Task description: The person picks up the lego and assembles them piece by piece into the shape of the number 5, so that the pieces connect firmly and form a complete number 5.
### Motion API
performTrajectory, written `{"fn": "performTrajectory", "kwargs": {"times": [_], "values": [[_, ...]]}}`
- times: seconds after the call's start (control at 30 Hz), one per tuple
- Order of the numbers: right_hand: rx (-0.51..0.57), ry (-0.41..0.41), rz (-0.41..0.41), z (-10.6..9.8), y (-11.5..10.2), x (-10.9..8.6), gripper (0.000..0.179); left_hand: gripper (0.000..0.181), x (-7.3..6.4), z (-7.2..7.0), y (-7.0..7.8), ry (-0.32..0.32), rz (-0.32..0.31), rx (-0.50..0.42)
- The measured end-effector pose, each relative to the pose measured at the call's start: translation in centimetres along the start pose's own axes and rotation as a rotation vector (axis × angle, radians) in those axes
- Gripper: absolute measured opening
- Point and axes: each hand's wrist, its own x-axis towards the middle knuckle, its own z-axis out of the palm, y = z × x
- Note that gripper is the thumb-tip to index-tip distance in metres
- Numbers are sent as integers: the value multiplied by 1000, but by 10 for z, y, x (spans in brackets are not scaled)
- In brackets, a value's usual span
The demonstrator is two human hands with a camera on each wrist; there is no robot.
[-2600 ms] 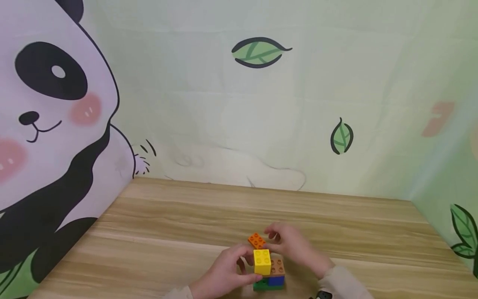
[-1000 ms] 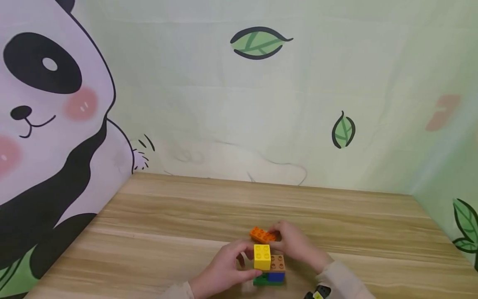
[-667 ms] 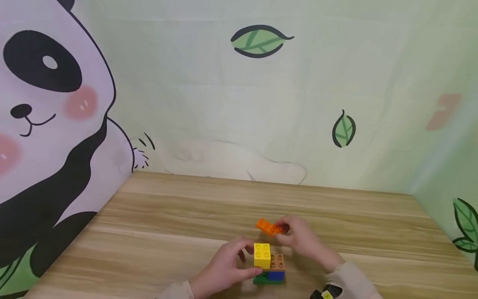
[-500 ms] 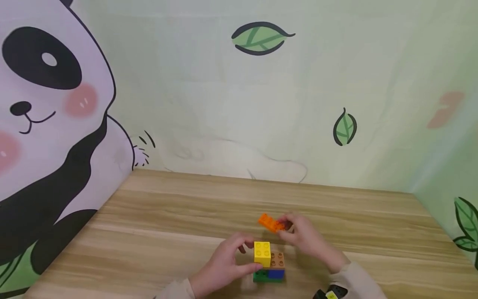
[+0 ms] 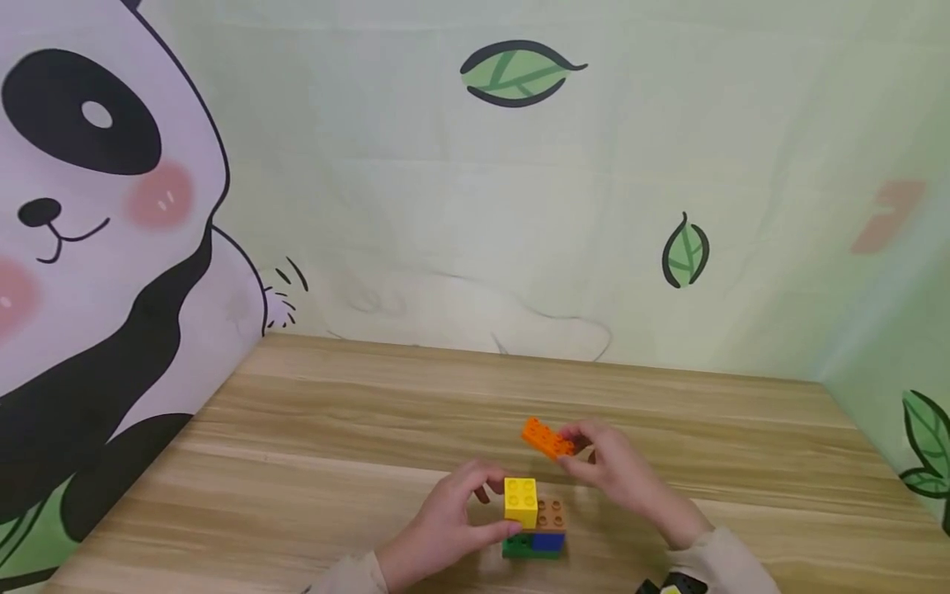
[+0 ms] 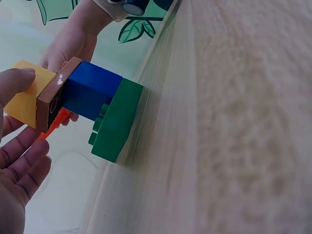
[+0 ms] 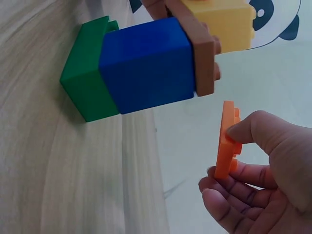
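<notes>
A block stack stands on the table. Its base is a green plate (image 6: 120, 124), and a blue brick (image 7: 147, 66) sits on one end of that. On the blue brick lies a brown plate (image 7: 201, 56), with a yellow brick (image 5: 520, 503) on top at its left side. My left hand (image 5: 445, 524) holds the yellow brick between thumb and fingers. Behind the stack and to its right, my right hand (image 5: 619, 470) pinches an orange plate (image 5: 547, 439) by one end. In the right wrist view the orange plate (image 7: 225, 141) is apart from the stack.
The wooden table (image 5: 334, 412) runs back to a pale green cloth wall (image 5: 371, 165) printed with leaves and a panda (image 5: 111, 247). A dark wrist device (image 5: 674, 584) shows at the right sleeve.
The right hand has taken hold of the orange plate behind the yellow brick and carried it back and right, away from the stack. The left hand stays at the yellow brick.
</notes>
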Motion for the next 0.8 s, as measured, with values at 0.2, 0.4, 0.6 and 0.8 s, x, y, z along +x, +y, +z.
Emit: {"fn": "performTrajectory", "kwargs": {"times": [0.2,0.4,0.6,0.8], "values": [[102,-25,-37,-9,-4,-6,33,42,-1,0,1,20,17,-8],[113,-17,-73,-15,-9,-17,33,46,0,-1,2,33,-13,-48],[138,11,-85,-16,-13,-26,32,43,0,0,3,67,-4,-64],[162,35,-145,-16,-17,-30,31,38,-2,-1,5,79,-4,-60]]}}
